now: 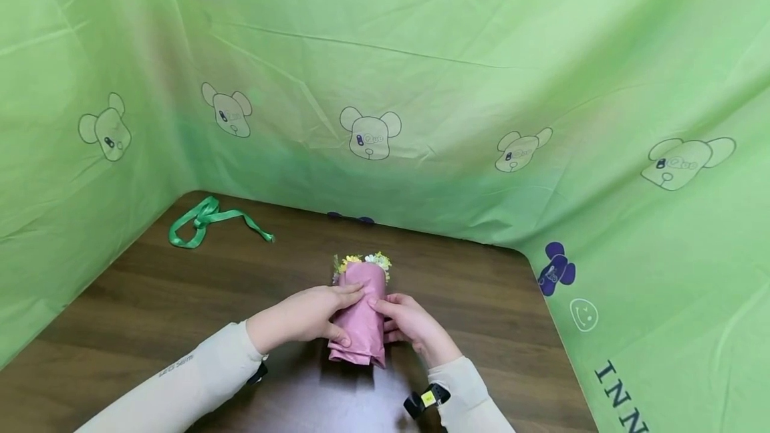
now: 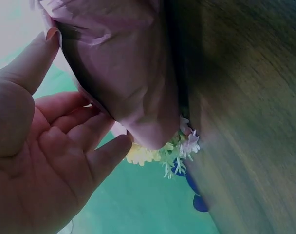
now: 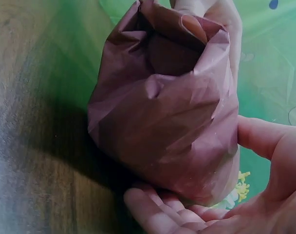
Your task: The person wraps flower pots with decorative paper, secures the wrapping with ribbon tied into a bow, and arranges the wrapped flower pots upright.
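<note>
A small bouquet of flowers [image 1: 379, 261], yellow and white, is rolled in pink wrapping paper [image 1: 367, 326] on the table. Only the blossoms stick out at the far end, and the stems are hidden. From the left, my left hand [image 1: 307, 313] lays extended fingers over the top of the roll, its thumb spread lower near the paper's edge. My right hand [image 1: 418, 327] holds the right side, thumb on the paper and fingers underneath. In the right wrist view, the near end of the wrapping paper [image 3: 162, 126] gapes in loose folds.
A green ribbon [image 1: 204, 217], loosely looped, lies at the back left of the brown wooden table [image 1: 469, 266]. A green cloth [image 1: 445, 105] printed with bear heads hangs behind the table and along both sides.
</note>
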A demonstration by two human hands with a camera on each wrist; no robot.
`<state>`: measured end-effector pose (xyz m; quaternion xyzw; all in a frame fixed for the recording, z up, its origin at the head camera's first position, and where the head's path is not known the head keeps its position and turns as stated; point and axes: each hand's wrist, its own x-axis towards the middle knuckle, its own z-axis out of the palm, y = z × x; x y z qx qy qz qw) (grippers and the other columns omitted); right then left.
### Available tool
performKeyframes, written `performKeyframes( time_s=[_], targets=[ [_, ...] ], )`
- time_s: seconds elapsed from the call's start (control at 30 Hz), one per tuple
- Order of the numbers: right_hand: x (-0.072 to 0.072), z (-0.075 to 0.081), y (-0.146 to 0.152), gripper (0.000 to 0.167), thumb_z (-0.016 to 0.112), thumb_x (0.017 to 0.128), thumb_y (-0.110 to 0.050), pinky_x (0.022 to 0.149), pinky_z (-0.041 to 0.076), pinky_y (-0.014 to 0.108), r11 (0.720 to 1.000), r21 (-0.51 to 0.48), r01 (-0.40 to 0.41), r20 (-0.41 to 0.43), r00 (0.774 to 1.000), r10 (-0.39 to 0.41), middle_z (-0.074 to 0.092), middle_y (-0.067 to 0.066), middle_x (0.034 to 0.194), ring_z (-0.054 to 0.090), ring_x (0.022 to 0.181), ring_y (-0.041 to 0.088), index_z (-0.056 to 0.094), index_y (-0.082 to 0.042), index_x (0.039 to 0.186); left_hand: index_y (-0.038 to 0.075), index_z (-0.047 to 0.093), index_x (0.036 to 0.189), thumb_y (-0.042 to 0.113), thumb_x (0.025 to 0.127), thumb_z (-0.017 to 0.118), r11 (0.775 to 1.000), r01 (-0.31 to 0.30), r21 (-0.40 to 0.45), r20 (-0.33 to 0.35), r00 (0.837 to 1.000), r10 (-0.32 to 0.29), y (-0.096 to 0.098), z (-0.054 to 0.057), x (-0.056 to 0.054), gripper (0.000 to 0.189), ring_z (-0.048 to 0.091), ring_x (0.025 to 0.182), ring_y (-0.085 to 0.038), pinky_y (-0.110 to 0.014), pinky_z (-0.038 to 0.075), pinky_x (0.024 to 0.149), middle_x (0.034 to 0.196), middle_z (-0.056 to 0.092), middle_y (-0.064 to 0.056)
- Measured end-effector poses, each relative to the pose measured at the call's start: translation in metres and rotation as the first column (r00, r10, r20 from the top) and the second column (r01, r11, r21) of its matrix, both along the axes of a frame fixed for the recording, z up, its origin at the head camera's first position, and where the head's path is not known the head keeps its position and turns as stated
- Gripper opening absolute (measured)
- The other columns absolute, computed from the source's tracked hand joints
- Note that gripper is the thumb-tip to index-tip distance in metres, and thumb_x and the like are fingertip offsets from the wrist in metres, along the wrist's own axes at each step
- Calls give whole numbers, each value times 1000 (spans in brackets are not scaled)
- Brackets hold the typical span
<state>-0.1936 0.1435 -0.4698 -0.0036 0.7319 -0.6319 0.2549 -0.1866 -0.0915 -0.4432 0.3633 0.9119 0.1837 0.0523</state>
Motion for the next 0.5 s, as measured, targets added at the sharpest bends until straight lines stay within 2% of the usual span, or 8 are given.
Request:
performKeyframes(
  time_s=[0.13, 0.23, 0.4, 0.5],
  targets=[
    [0, 4, -4, 65, 64, 99, -35, 72, 61, 42, 1000, 20, -13, -19, 1000, 14, 69, 16, 101, 69, 79, 21, 43, 13, 136, 9, 46, 153, 42, 81, 84, 1000, -26, -12, -3, 1000, 26, 0, 4, 2, 89, 48, 142, -31, -46, 43, 113, 158, 45, -11],
    [1, 4, -4, 67, 63, 100, -34, 77, 61, 43, 998, 10, -54, -37, 998, 54, 69, 17, 107, 69, 84, 20, 39, 14, 140, 9, 47, 153, 42, 80, 85, 999, -47, -15, 7, 999, 47, 1, 6, 4, 88, 48, 141, -32, -47, 43, 112, 158, 46, -11],
    [6, 1, -5, 66, 65, 100, -26, 82, 58, 35, 986, -63, -155, -86, 985, 149, 68, 15, 118, 68, 96, 18, 34, 11, 145, 9, 48, 152, 39, 79, 87, 998, -51, 27, 19, 999, 51, 1, 0, 4, 88, 47, 143, -32, -48, 41, 115, 156, 48, -12],
    [11, 2, -10, 65, 67, 98, -21, 86, 59, 41, 990, -44, -138, -116, 984, 132, 64, 23, 125, 69, 104, 29, 34, 10, 145, 9, 49, 152, 38, 79, 88, 997, -53, 60, 16, 999, 52, -1, -3, 4, 87, 46, 144, -31, -47, 39, 116, 156, 48, -10]
  ],
)
